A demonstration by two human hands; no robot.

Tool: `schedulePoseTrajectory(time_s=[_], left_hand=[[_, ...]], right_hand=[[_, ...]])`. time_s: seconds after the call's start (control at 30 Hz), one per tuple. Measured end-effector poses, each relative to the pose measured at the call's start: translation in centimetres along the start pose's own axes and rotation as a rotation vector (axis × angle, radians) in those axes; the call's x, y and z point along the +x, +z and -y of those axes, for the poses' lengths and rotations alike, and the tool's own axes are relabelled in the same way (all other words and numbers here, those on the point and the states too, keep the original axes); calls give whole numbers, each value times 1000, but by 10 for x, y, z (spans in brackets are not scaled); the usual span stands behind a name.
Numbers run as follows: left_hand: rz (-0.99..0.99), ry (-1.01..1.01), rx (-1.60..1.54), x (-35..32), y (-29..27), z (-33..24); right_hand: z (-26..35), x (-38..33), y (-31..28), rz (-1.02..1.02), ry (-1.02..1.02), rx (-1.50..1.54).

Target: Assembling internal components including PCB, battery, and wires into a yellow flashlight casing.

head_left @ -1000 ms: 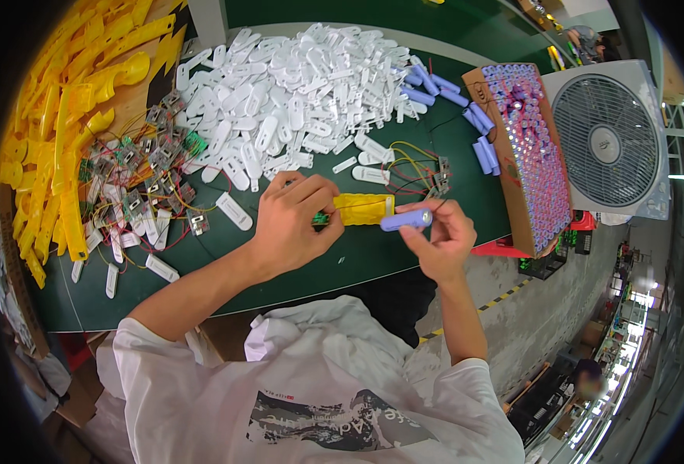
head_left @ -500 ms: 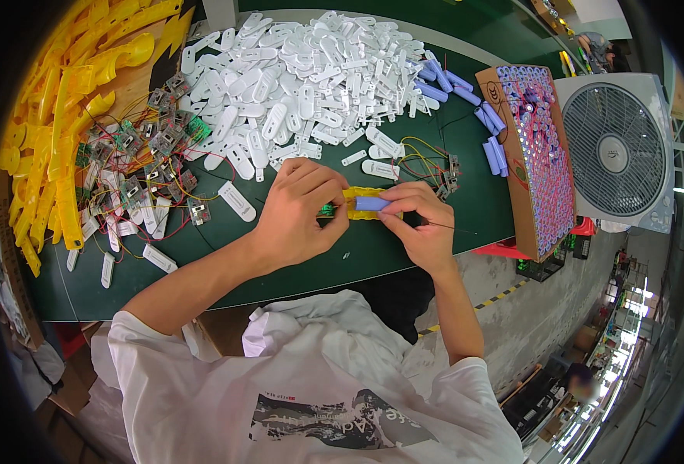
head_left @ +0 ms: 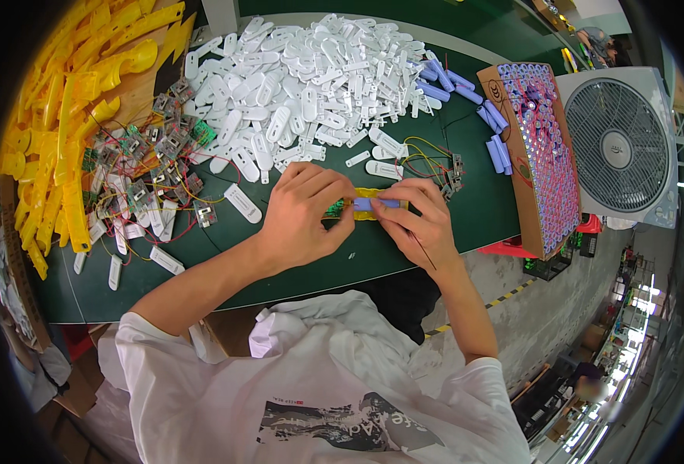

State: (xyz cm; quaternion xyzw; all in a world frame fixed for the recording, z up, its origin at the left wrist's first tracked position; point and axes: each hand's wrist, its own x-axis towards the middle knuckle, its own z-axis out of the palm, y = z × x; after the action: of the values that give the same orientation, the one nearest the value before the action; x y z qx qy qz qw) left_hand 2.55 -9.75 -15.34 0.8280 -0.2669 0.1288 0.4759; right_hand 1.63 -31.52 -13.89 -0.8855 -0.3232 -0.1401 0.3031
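A yellow plastic casing [head_left: 368, 192] is held over the near part of the green table, between my two hands. Lying lengthwise in it is a blue-violet cylindrical battery cell [head_left: 365, 205]. At its left end, partly behind my fingers, shows a small green circuit board [head_left: 336, 207]. My left hand [head_left: 308, 210] pinches around the board and the casing's left end; its exact grip is partly hidden. The fingers of my right hand [head_left: 418, 219] close on the cell's right end, and a thin dark wire [head_left: 425, 252] crosses that hand.
White plastic covers [head_left: 303, 85] pile at the back. Yellow casings [head_left: 56, 155] and wired circuit boards [head_left: 156, 170] crowd the left. Loose cells [head_left: 498, 156] lie beside a carton of cells [head_left: 516, 162] on the right, near a fan [head_left: 616, 151].
The cell has shifted slightly left and sits lower in the casing. My right fingers have moved over its right end, and the dark wire swung from pointing right to pointing down.
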Motion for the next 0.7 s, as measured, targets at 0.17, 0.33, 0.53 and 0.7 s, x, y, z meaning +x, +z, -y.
schedulePoseTrajectory(time_s=[0.17, 0.33, 0.53, 0.7], left_hand=[[-16, 71, 121, -8, 2, -1], [-30, 104, 156, -5, 7, -3], [-10, 154, 76, -4, 5, 6], [203, 414, -91, -3, -6, 17]], right_hand=[[2, 5, -15, 146, 228, 317], [-20, 3, -16, -231, 428, 691], [-36, 45, -30, -18, 530, 329], [-50, 67, -39, 83, 554, 240]])
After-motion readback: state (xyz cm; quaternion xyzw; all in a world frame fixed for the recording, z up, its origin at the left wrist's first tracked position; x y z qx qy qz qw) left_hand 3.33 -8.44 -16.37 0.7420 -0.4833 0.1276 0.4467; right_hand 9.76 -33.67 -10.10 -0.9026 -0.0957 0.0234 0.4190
